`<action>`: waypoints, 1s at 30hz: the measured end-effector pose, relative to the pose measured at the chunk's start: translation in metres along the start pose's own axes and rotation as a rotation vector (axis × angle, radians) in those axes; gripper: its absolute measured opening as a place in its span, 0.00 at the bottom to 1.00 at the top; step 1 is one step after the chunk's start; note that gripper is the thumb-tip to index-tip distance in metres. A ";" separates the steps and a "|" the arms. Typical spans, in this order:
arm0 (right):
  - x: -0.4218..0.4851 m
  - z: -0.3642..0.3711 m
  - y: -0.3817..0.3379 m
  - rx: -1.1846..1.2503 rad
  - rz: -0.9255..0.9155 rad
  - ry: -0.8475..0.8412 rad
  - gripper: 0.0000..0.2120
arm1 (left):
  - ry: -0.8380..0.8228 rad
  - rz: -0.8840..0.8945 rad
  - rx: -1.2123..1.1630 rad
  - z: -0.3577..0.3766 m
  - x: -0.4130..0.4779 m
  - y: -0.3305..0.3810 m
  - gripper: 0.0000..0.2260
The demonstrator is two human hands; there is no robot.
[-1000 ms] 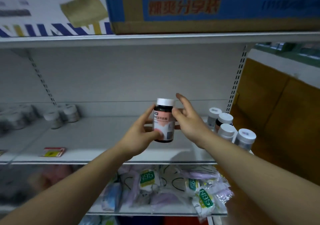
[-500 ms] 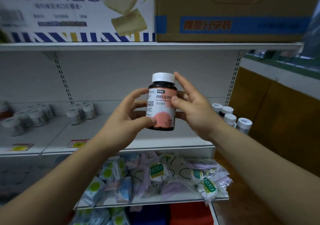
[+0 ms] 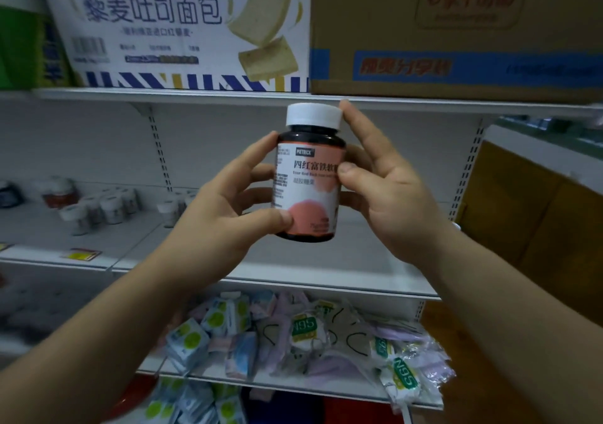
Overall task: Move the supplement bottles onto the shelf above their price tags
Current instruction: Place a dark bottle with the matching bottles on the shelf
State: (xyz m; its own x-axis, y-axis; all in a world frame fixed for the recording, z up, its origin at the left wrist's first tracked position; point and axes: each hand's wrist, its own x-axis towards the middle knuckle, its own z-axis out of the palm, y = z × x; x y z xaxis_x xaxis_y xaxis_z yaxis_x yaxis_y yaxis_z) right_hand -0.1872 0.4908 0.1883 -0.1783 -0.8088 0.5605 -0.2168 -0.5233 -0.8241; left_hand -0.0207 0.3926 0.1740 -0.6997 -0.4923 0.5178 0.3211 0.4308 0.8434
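A dark supplement bottle (image 3: 308, 175) with a white cap and a pink-and-white label is held upright in front of me, label facing me. My left hand (image 3: 225, 208) grips its lower left side, thumb across the label's bottom. My right hand (image 3: 385, 189) holds its right side, thumb on the label and a finger up by the cap. Behind it runs the white middle shelf (image 3: 319, 273). Several white-capped bottles (image 3: 107, 205) stand at the shelf's back left. A red-and-yellow price tag (image 3: 81, 254) sits on the shelf's front edge at left.
Two big cartons, a white bread box (image 3: 182, 29) and a brown box (image 3: 456, 32), rest on the top shelf (image 3: 195, 95). The shelf below holds a heap of packaged masks (image 3: 306, 339). A brown wooden counter (image 3: 535, 228) stands to the right.
Both hands have lifted the bottle from just above the middle shelf up toward my face. The view has shifted left, and the bottles at the shelf's right end have dropped behind my right hand.
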 end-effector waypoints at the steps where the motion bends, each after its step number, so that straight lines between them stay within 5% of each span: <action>1: 0.002 0.004 0.004 0.006 0.003 -0.008 0.24 | 0.013 -0.008 0.013 -0.003 -0.003 -0.001 0.33; 9: 0.040 0.074 0.035 0.021 0.091 -0.111 0.28 | 0.117 -0.101 0.102 -0.074 -0.024 -0.004 0.31; 17: 0.105 0.224 0.072 -0.042 0.135 -0.319 0.41 | 0.252 -0.156 0.160 -0.228 -0.078 -0.010 0.31; 30: 0.222 0.453 0.129 0.037 0.023 -0.439 0.41 | 0.436 -0.246 0.275 -0.464 -0.141 -0.013 0.32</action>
State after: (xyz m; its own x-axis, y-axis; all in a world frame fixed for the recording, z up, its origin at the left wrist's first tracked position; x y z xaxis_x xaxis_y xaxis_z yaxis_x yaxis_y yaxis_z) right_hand 0.1796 0.1221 0.1689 0.2440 -0.8533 0.4607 -0.1814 -0.5069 -0.8427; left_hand 0.3703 0.1055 0.1569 -0.3865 -0.8441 0.3717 -0.0362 0.4166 0.9084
